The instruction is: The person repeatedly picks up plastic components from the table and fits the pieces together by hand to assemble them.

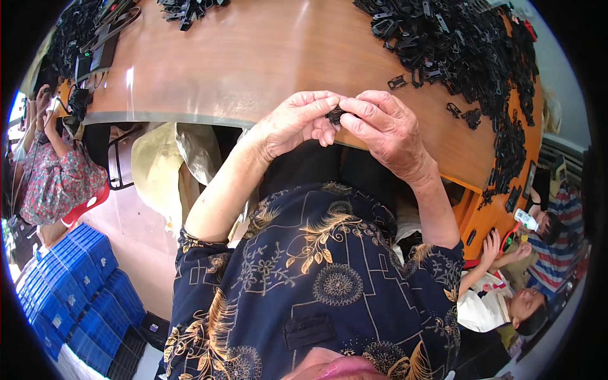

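Between my two hands is a small black plastic part (335, 116), held just over the front edge of the wooden table (234, 69). My left hand (294, 125) pinches it from the left with thumb and fingers. From the other side, the thumb and fingertips of my right hand (387, 128) close on the same part. The fingers cover most of it, so its exact shape cannot be made out. To the right of my right hand, a few loose black plastic pieces (470, 118) lie on the tabletop.
A large heap of black plastic parts (437, 44) covers the table's right side; smaller piles (190, 11) lie at the back. Blue crates (76, 272) are stacked at lower left. One person (57, 171) sits at left; others (500, 304) are at right. A pale sack (168, 161) hangs below the edge.
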A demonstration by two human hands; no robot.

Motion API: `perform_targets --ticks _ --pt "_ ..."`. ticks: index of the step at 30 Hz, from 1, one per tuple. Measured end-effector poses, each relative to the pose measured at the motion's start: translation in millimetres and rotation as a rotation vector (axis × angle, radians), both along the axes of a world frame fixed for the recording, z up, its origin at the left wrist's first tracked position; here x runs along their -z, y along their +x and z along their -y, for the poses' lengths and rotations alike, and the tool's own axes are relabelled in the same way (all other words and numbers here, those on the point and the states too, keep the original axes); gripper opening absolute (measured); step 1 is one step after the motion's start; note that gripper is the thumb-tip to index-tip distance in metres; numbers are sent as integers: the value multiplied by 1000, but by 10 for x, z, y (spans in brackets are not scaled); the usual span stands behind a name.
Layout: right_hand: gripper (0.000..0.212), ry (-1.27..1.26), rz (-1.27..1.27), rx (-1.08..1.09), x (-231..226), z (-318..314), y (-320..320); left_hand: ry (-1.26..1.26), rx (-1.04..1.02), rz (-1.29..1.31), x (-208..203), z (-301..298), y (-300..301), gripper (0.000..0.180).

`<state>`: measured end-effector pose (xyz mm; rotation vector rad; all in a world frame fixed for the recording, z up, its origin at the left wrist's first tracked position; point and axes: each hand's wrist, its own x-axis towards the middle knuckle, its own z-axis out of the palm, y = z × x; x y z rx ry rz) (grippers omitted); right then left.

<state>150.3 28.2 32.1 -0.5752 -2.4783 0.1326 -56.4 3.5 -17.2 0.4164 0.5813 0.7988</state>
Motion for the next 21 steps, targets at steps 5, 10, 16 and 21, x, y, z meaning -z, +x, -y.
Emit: perform_targets --ticks 5,10,16,21 --pt "19 -52 -1 13 92 -28 -10 -23 8 2 68 11 -17 32" --pt "18 -134 -55 25 222 -71 -48 -50 -23 15 80 3 -64 35" --pt "24 -192 -166 35 350 -150 -94 -22 -97 -9 61 -2 -97 39" --pt "24 -326 -186 103 226 -117 -253 238 -208 -296 20 83 -38 28"
